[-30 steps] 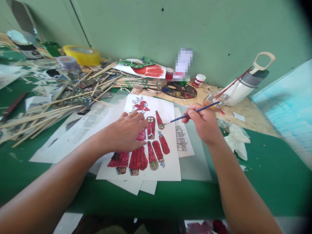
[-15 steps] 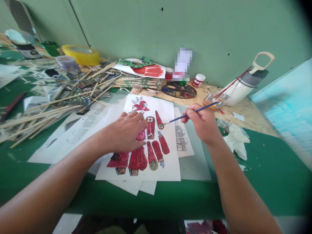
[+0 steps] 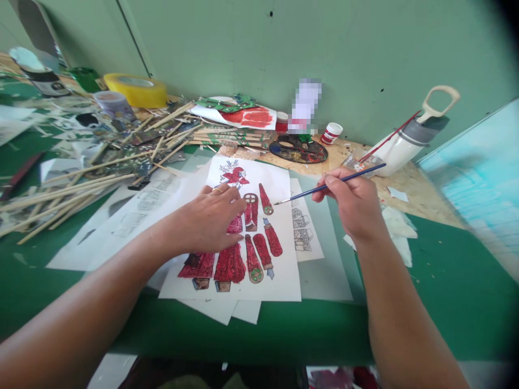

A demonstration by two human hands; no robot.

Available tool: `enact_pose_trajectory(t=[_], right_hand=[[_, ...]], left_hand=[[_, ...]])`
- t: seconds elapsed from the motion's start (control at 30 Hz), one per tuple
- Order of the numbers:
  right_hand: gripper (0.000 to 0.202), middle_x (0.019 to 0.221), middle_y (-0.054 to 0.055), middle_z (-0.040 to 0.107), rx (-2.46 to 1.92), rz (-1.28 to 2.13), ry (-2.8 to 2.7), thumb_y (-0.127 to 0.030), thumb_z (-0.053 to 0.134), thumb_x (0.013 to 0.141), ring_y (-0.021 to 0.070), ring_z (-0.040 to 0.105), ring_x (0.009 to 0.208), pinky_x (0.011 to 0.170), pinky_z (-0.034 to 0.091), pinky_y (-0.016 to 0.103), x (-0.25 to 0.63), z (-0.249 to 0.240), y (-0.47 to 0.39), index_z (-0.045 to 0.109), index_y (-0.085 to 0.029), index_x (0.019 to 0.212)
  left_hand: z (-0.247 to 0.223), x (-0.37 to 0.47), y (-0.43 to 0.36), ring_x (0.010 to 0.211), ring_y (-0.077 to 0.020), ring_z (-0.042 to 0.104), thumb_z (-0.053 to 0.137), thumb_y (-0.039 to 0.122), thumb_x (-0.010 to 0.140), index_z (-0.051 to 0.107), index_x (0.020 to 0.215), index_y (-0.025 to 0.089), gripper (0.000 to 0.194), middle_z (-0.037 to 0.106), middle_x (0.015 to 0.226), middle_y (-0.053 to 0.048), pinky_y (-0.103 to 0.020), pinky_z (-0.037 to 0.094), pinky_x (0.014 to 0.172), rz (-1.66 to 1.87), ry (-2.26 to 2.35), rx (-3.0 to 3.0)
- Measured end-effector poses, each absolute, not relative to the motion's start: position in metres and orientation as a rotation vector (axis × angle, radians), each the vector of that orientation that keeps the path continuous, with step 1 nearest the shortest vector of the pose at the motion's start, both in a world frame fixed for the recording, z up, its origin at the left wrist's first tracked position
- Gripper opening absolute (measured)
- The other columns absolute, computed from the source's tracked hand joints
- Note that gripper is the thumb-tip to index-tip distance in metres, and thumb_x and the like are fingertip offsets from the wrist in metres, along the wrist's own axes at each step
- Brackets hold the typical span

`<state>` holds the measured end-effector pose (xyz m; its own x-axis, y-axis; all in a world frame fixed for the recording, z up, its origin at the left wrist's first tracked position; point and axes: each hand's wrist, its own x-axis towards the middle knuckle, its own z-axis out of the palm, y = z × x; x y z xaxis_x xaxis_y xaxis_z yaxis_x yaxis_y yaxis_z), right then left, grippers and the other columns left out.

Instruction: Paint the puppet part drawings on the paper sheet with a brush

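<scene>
A white sheet (image 3: 284,283) lies in front of me, bearing figure parts coloured red with green and brown bits. My left hand (image 3: 213,219) rests flat on it with fingers spread, covering some of the middle drawings. In my right hand (image 3: 352,202) is a thin blue paintbrush (image 3: 310,191), pinched between thumb and fingers. Its tip points left, just right of the narrow red piece (image 3: 266,200) with a green-patterned round end. Whether the tip touches the paper I cannot tell.
Behind the sheet sits a dark oval paint palette (image 3: 298,149) beside a white-capped paint jar (image 3: 331,133). A white bottle (image 3: 405,148) with a loop handle stands at the right, near crumpled tissue (image 3: 399,229). Wooden sticks (image 3: 93,183) and yellow tape (image 3: 135,91) lie left.
My right hand has shifted right, drawing the paintbrush tip slightly away from the round end of the narrow red piece. My left hand stays in place.
</scene>
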<state>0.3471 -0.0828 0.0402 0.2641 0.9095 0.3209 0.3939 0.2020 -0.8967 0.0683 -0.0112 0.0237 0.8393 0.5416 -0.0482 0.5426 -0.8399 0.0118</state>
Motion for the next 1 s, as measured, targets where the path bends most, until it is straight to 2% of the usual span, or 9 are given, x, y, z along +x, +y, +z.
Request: enact_pose_trajectory(t=[0.33,0.57,1.0], right_hand=[[0.019,0.066,0.000,0.068,-1.503,0.607,-1.438,-0.026,0.054,0.093,0.0162,0.067,0.067,0.071,0.054,0.032,0.338,0.045,-0.085,0.063,-0.021,0.077],[0.020,0.067,0.001,0.069,-1.521,0.589,-1.475,-0.027,0.053,0.094,0.0167,0.068,0.068,0.071,0.054,0.033,0.336,0.045,-0.084,0.064,-0.021,0.079],[0.018,0.068,0.001,0.069,-1.544,0.613,-1.459,-0.029,0.055,0.093,0.0169,0.067,0.070,0.070,0.054,0.033,0.335,0.044,-0.085,0.064,-0.021,0.078]], left_hand=[[0.023,0.068,-0.011,0.122,-0.0389,0.058,0.062,0.045,0.087,0.066,0.114,0.019,0.038,0.062,0.126,-0.017,-0.058,0.044,0.106,0.011,0.895,2.945],[0.024,0.069,-0.011,0.123,-0.0380,0.056,0.059,0.046,0.089,0.064,0.115,0.017,0.040,0.059,0.132,-0.018,-0.058,0.045,0.105,-0.012,0.875,2.989],[0.024,0.068,-0.010,0.120,-0.0381,0.057,0.058,0.046,0.088,0.066,0.111,0.019,0.036,0.063,0.124,-0.016,-0.057,0.044,0.104,0.016,0.864,2.952]])
